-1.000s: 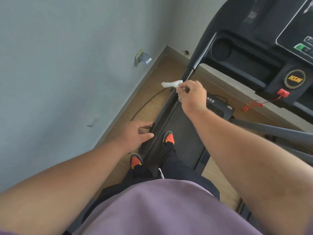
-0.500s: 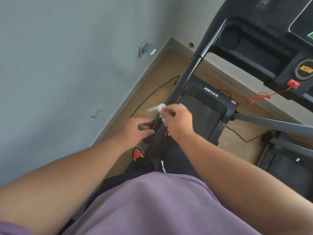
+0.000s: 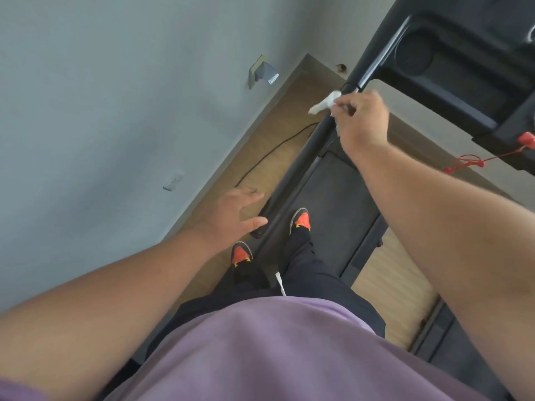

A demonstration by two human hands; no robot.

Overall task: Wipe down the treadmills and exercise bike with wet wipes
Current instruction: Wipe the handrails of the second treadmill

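The wet wipe (image 3: 324, 104) is bunched against the upper section of the treadmill's left handrail (image 3: 315, 140), just below the console (image 3: 463, 68), and is pinched in the curled fingers of the right hand (image 3: 362, 123). The left hand (image 3: 231, 215) has its fingers spread and relaxed, holds nothing, and is positioned just beside the lower end of the same handrail. Both shoes (image 3: 301, 221) stand at the left edge of the treadmill belt (image 3: 338, 198), beside the wooden floor (image 3: 260, 157) and grey wall (image 3: 115, 111).

Left of the grip (image 3: 337, 107) bare floor (image 3: 278, 131) lies open to the wall (image 3: 115, 96); the handrail (image 3: 315, 140) runs below it, the console (image 3: 451, 62) blocks its right.
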